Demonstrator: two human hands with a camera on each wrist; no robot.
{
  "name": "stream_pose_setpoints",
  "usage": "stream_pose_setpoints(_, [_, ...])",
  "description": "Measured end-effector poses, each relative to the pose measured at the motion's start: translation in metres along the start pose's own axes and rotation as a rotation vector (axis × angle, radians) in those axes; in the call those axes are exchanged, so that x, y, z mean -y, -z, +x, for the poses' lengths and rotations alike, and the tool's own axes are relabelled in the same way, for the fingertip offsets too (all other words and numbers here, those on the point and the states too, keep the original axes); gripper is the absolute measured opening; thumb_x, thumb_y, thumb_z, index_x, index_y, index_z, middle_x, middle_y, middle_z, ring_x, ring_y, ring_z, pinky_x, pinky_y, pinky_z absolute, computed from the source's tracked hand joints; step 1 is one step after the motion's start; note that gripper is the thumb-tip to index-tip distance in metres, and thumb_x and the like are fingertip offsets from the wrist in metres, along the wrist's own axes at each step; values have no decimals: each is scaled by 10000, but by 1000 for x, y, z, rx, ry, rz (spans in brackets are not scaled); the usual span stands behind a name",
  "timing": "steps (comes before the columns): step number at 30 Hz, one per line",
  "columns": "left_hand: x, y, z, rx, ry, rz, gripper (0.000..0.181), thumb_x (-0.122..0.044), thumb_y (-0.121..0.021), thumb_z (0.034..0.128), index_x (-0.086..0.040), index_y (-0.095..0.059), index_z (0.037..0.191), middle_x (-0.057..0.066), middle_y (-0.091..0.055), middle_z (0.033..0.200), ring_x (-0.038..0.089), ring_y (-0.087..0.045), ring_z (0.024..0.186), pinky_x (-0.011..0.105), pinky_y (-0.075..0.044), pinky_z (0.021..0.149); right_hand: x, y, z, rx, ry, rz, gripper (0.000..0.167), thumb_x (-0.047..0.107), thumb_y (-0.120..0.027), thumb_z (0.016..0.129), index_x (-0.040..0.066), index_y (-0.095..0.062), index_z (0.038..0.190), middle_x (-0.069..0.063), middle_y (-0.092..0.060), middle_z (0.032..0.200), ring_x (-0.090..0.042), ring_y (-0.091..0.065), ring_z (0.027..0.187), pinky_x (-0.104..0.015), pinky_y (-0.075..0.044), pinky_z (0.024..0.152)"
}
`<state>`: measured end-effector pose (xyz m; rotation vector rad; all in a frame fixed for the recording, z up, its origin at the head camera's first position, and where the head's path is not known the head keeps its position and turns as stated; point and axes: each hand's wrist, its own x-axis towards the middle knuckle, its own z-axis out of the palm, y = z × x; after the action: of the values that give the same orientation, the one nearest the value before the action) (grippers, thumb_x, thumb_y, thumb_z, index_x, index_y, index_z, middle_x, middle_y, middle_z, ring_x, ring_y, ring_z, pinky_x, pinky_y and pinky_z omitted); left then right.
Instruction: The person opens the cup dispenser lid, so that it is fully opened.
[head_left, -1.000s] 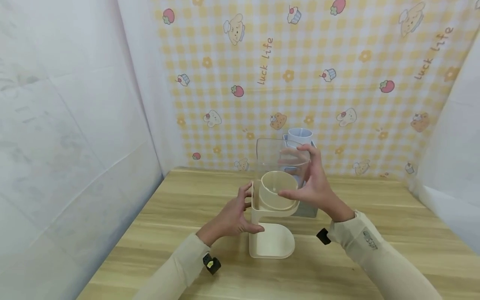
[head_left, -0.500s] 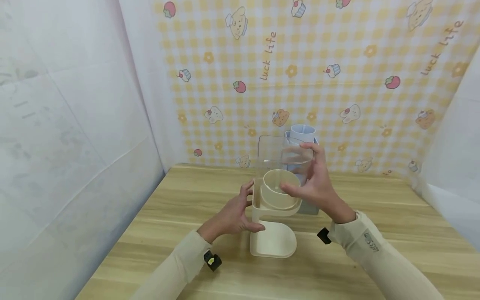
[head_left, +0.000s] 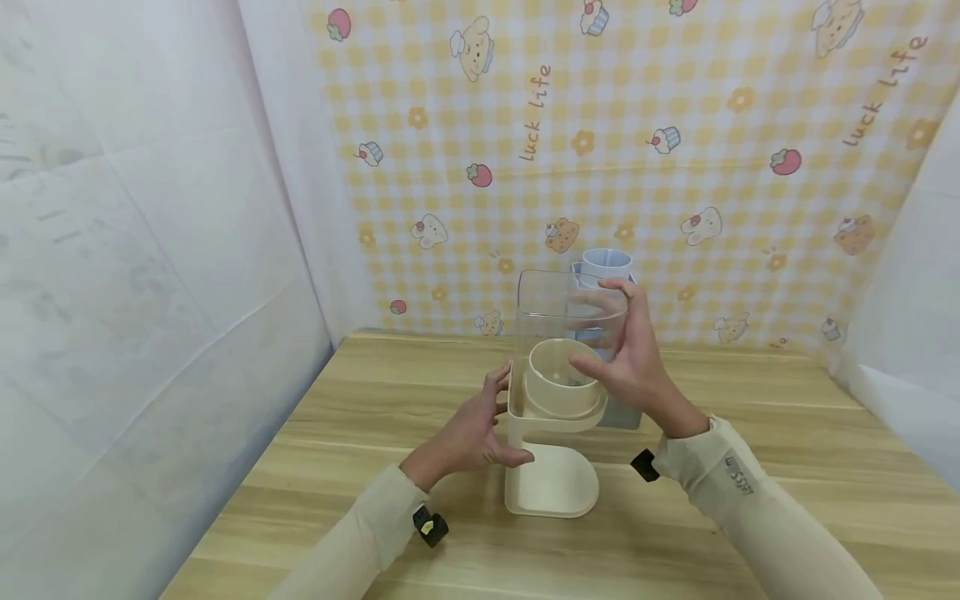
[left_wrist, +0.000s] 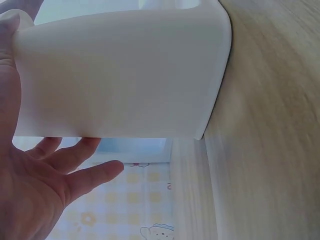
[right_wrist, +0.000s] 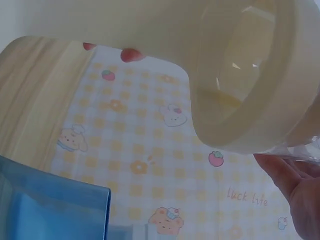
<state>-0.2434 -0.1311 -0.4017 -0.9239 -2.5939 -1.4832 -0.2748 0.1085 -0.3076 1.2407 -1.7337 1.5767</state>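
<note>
A cream stand [head_left: 558, 483] with a rounded base is upright on the table. My left hand [head_left: 467, 435] grips its upright from the left, thumb in front and fingers behind; the left wrist view shows the broad back panel [left_wrist: 120, 75] against the palm. In the stand's upper holder sits a cream cup [head_left: 562, 398]. A clear container [head_left: 542, 293] rises there too, held at its right side by my right hand [head_left: 636, 367], with fingers behind and thumb in front. Whether the cup is inside the clear container is hard to tell.
Close behind the right hand stands a similar blue-grey holder [head_left: 624, 417] with a pale blue cup [head_left: 606, 263] on top. A yellow checked cloth [head_left: 450, 125] hangs behind the wooden table [head_left: 360, 392]. White sheeting [head_left: 150, 250] closes off the left side.
The right thumb has shifted up and right from the cup's rim, and the cup appears to sit more level. The left hand keeps its grip on the stand. The head view has shifted slightly.
</note>
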Motion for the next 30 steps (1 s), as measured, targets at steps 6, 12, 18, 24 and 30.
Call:
stream_pose_setpoints(6, [1, 3, -2, -14, 27, 16, 1209, -224, -905, 716, -248, -43, 1563, 145, -281, 1576, 356, -513, 1299, 519, -473, 983, 0, -2, 1, 6, 99, 26, 930, 399, -816, 800, -112, -257, 1341, -178, -546, 1311, -54, -678, 753, -313, -586, 768])
stream_pose_setpoints(12, [4, 4, 0, -40, -4, 2, 1203, -183, -901, 719, -247, -45, 1562, 150, -290, 1571, 356, -525, 1286, 429, -488, 988, -2, -4, 7, 2, 195, -20, 964, 439, -809, 795, -151, -236, 1297, -274, -533, 1289, -154, -688, 947, -306, -583, 779])
stream_pose_setpoints(18, [7, 0, 1, -20, 5, -43, 1189, -185, -907, 713, -328, -71, 1546, 147, -289, 1567, 375, -504, 1301, 399, -473, 1013, 2, 4, 8, 35, -46, 20, 779, 61, -792, 798, -37, -302, 1395, -256, -527, 1333, -251, -697, 960, -320, -589, 749])
stream_pose_setpoints(24, [6, -2, 0, -9, 11, -48, 1210, -182, -916, 700, -334, -64, 1546, 115, -265, 1587, 370, -490, 1317, 450, -458, 1027, 2, 6, 5, 16, 4, 68, 844, 197, -844, 790, -63, -320, 1398, -209, -528, 1317, -224, -701, 919, -344, -592, 749])
stream_pose_setpoints(30, [6, -1, -1, -21, -7, -23, 1218, -214, -908, 709, -321, -38, 1554, 149, -300, 1558, 380, -513, 1294, 476, -481, 997, 1, 3, 8, 13, 98, 64, 916, 387, -855, 761, -136, -336, 1305, -191, -551, 1292, -223, -686, 956, -337, -591, 760])
